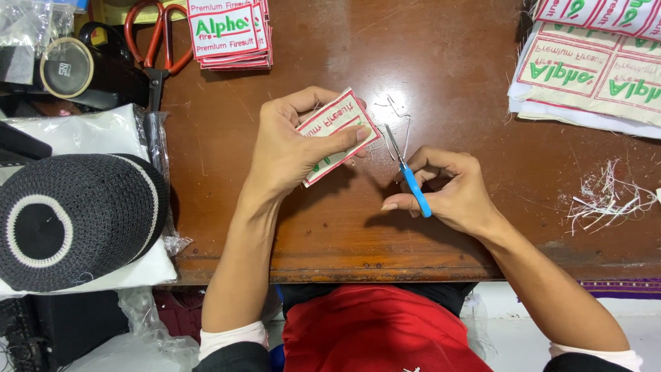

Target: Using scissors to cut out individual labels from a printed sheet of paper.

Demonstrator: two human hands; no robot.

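Left hand [292, 141] clenched on 1 embroidered patch [337, 132], thumb pressed across its face, fingers behind; patch held tilted just above the brown table [330, 227], white cloth with red border and green lettering; a few loose threads [392, 110] hung off its right edge. Right hand [447, 189] closed around small blue-handled snips [407, 169], blades pointed up and left, tips just beside the patch's right edge, among those threads; whether the blades touched cloth could not be told.

Judged as thread trimming, partway through; this patch looked mostly tidy, with only the right edge showing strays. At the table's far edge sat a neat stack of cut patches [231, 33], likely finished pieces, though that was a guess; at far right lay uncut sheets of patches [592, 65], several printed per sheet, not yet separated, so a good deal seemed left. A small heap of white thread scraps [606, 196] lay on the table to the right, well apart from the hands; evidence of trimming done.

Left of the work: red-handled scissors [155, 41] lying unused; a roll of tape [67, 67]; a dark knitted cap [76, 217] on a white bag [82, 134].
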